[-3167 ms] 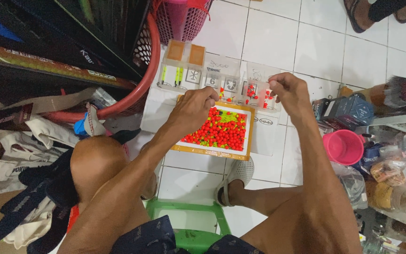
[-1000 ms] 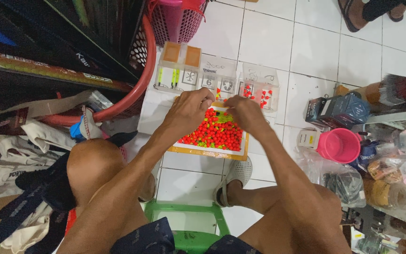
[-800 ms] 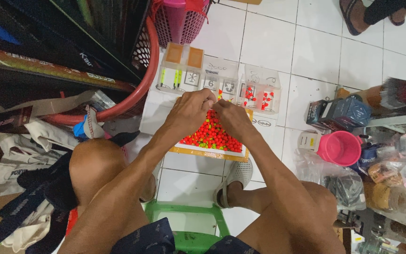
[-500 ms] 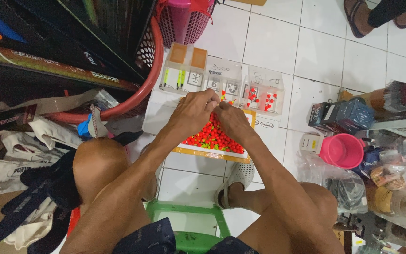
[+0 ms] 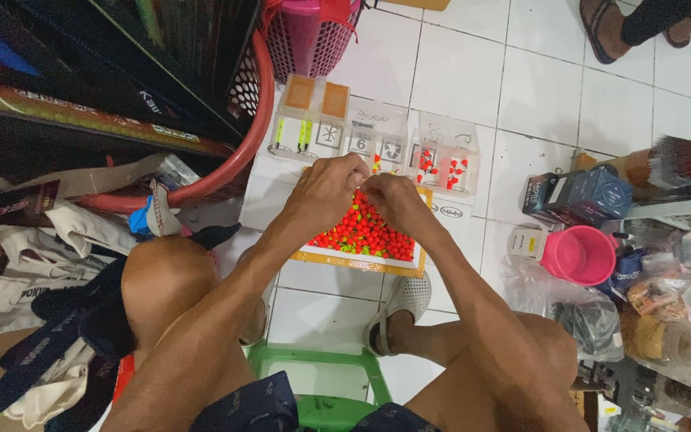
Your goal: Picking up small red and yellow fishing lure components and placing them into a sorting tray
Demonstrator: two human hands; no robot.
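A shallow yellow-rimmed tray (image 5: 357, 262) full of small red and green beads (image 5: 361, 234) lies on the white tiled floor in front of me. My left hand (image 5: 323, 190) and my right hand (image 5: 393, 198) meet over the tray's far edge, fingertips pinched together; whatever they pinch is too small to tell. Just beyond them stand clear plastic compartment boxes (image 5: 377, 144), some with red beads (image 5: 440, 166), some with orange lids (image 5: 317, 94).
A red-rimmed basket (image 5: 225, 168) and a pink basket (image 5: 313, 32) stand at the left and back. A pink cup (image 5: 577, 254), dark boxes (image 5: 577, 196) and bagged goods crowd the right. A green stool (image 5: 313, 376) is under me. Another person's sandalled feet (image 5: 601, 28) are top right.
My right hand has come back from the clear boxes at the far right to the tray. Both hands have closed in until their fingertips meet over the beads.
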